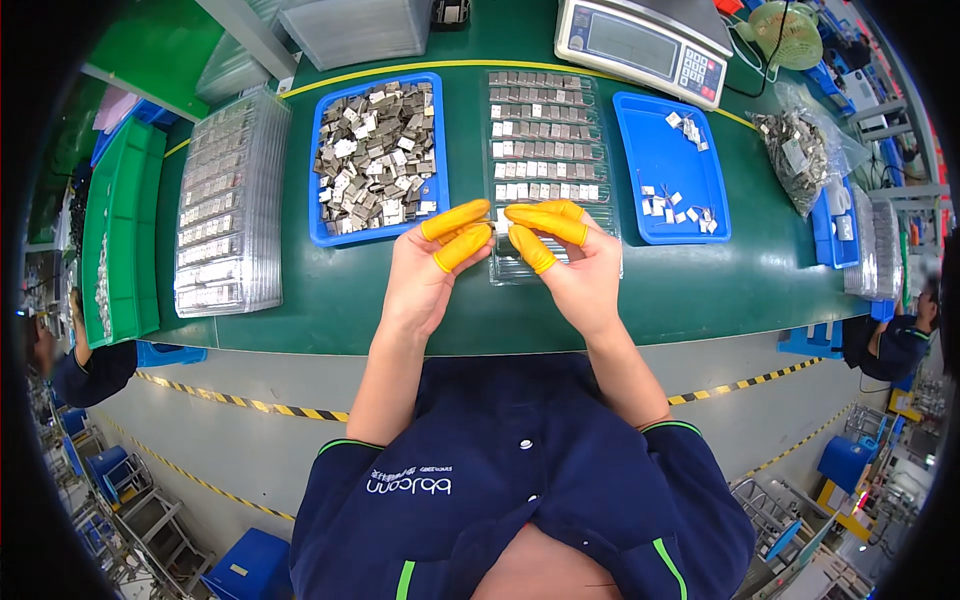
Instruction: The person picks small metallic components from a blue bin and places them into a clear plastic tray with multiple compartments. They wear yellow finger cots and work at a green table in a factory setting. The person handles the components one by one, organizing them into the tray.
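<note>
My left hand (424, 272) and my right hand (580, 275), both with yellow finger cots, meet over the near part of a clear plastic tray (520, 268). Pinched between their fingertips is a small white-and-metal connector-like part (501, 226); the fingers cover most of it. Rows of similar small metal and white parts (545, 148) fill the tray's farther slots. On the left, a blue tray (440, 140) holds a heap of loose parts (375, 155). To the right, another blue tray (665, 165) carries several white pieces with thin leads (655, 203).
A tall stack of filled clear trays (228, 210) and a green bin (125, 230) stand left. At the back are a digital scale (645, 45) and a clear plastic box (352, 30). A bag of parts (797, 155) lies right. Other people sit at both far sides.
</note>
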Demonstrator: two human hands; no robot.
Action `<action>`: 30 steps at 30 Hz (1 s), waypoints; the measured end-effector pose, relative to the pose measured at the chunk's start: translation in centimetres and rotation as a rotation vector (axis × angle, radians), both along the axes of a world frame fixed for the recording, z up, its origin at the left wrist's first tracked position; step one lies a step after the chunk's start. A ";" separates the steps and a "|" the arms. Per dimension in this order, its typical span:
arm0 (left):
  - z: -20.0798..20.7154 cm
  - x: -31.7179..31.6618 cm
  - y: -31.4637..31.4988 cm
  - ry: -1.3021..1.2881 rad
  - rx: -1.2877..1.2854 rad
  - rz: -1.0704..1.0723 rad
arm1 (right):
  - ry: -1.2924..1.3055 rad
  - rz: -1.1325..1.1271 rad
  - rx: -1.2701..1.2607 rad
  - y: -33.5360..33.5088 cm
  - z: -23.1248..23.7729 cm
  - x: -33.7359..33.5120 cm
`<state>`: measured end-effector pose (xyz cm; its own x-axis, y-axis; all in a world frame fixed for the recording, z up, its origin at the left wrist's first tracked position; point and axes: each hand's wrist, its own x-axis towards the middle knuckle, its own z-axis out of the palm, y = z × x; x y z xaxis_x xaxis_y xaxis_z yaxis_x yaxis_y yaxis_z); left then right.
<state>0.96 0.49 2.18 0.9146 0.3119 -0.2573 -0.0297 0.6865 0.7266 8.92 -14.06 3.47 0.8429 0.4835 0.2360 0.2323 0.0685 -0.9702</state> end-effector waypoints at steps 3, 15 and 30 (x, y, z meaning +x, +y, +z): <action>-0.4 0.0 -0.4 -0.007 0.162 0.037 | 0.039 0.059 -0.015 -0.5 0.0 0.3; -0.5 -0.4 -1.3 0.036 0.107 -0.222 | 0.762 0.423 0.164 -2.9 -1.2 1.2; -0.5 -1.5 6.3 0.418 1.738 0.400 | -0.755 -0.238 -0.567 -0.4 -4.8 2.8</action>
<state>-0.53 6.83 1.69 0.6953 0.6018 0.3929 0.3659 -0.7669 0.5272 11.76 -14.42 -1.32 0.6557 0.5287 0.5390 0.7542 -0.4923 -0.4346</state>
